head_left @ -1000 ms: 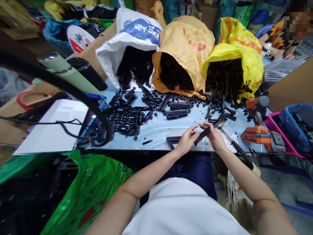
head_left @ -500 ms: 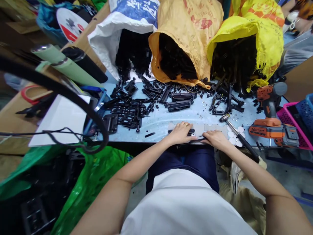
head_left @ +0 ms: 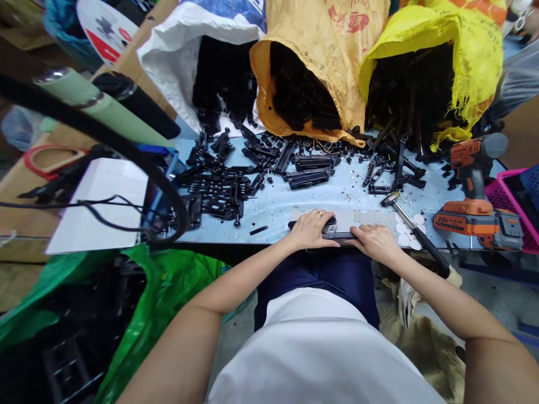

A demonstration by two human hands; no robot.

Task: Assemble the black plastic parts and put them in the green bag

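Observation:
At the front edge of the light blue bench, my left hand [head_left: 312, 229] is closed over a black bracket-like metal part [head_left: 330, 221], whose ends show on both sides of the hand. My right hand [head_left: 374, 240] is closed on the right end of a dark narrow bar [head_left: 344, 236], which reaches across to my left thumb. Grey flat plates [head_left: 365, 217] lie under and behind the hands. A short black strip [head_left: 258, 230] rests on the bench left of my left hand. A hammer [head_left: 415, 233] lies right of my right hand.
Three sacks spill black parts at the back: a white one [head_left: 168, 62], an orange one [head_left: 311, 33] and a yellow one [head_left: 475, 73]. A cordless drill [head_left: 467, 216] stands at right by a pink basket [head_left: 511, 219]. A black cable loop [head_left: 177, 207] hangs at left.
The black part under my left hand has turned and stands higher, showing a grey metal piece. The bar now lies more level between my hands. The view has shifted slightly.

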